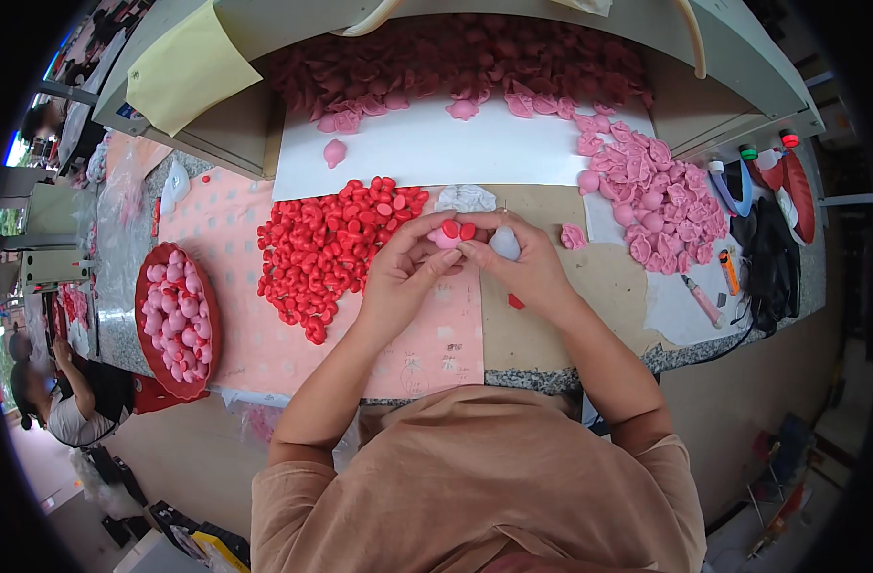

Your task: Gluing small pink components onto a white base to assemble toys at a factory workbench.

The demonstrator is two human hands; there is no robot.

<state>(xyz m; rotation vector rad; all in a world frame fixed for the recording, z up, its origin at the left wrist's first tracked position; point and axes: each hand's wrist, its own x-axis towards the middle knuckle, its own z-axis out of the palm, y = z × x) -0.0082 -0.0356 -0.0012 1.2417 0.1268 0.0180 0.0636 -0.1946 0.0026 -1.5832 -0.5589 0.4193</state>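
At the middle of the table my two hands meet over a small pink rubbery piece (440,240) with two red caps (458,230) at its top. My left hand (404,270) is closed around the pink piece. My right hand (532,272) has its thumb and fingertips at the red caps. A small whitish squeeze bottle (504,244) is also held in the right hand, tucked against the fingers. A heap of glossy red pieces (327,244) lies just left of my left hand. To the right of my right hand is a single pink piece (573,236).
Pink pieces (661,196) pile up at right and under the shelf (733,105). A red basket (217,329) of pink-and-red pieces stands at left. A cutter (729,272), a glue tube (706,304) and black cloth (773,263) lie at right. Another person (74,396) sits far left.
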